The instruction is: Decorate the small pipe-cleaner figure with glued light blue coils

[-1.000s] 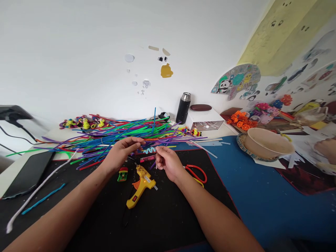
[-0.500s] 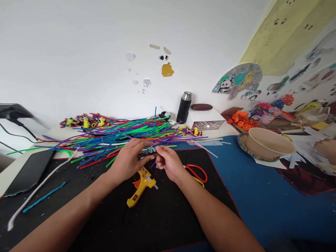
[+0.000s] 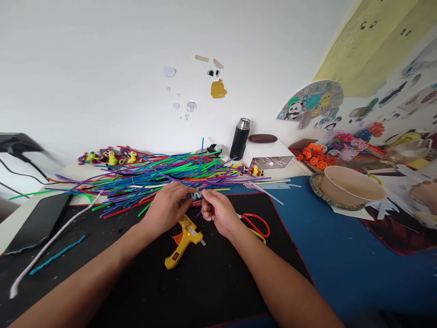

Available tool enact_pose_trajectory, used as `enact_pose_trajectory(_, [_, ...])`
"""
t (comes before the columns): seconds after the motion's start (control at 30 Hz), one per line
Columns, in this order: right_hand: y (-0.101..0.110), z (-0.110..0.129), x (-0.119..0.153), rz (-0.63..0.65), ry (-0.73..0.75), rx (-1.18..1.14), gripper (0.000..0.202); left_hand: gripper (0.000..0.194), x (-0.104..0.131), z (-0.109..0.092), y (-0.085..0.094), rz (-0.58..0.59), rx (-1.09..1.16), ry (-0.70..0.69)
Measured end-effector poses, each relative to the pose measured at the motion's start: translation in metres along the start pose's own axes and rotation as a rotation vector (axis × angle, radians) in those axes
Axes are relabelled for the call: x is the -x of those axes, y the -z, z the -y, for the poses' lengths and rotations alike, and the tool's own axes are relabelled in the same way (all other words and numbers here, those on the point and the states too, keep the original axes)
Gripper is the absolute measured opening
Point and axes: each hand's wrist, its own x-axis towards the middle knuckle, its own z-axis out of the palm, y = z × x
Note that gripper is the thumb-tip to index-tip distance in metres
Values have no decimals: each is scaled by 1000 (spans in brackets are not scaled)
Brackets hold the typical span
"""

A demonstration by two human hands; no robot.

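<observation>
A short light-blue pipe cleaner [image 3: 196,195], bent into a wavy coil, is held between both hands above the black mat. My left hand [image 3: 167,205] is closed on its left end, with the fingertips partly hidden. My right hand [image 3: 219,210] pinches the other end between thumb and forefinger, the remaining fingers curled in. Just below the hands a yellow glue gun [image 3: 184,241] lies on the mat, its small light glowing orange. Scissors with red and yellow handles [image 3: 257,225] lie beside my right wrist, their blades mostly hidden.
Behind the hands spreads a heap of coloured pipe cleaners [image 3: 164,171]. A white stem [image 3: 51,250], a blue twisted piece [image 3: 58,255] and a phone [image 3: 39,223] lie left. A black flask [image 3: 240,139], white box [image 3: 268,152] and bowl [image 3: 353,184] stand right. Another person's hand [image 3: 425,196] shows far right.
The fingers of my left hand have shifted slightly around the light-blue coil. Both hands stay in nearly the same place, and the glue gun has not moved.
</observation>
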Motion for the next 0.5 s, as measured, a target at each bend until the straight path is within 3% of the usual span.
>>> enact_pose_trajectory(0.5, [0, 0, 0, 16, -31, -2, 50, 28, 0, 2, 0, 0, 39, 46])
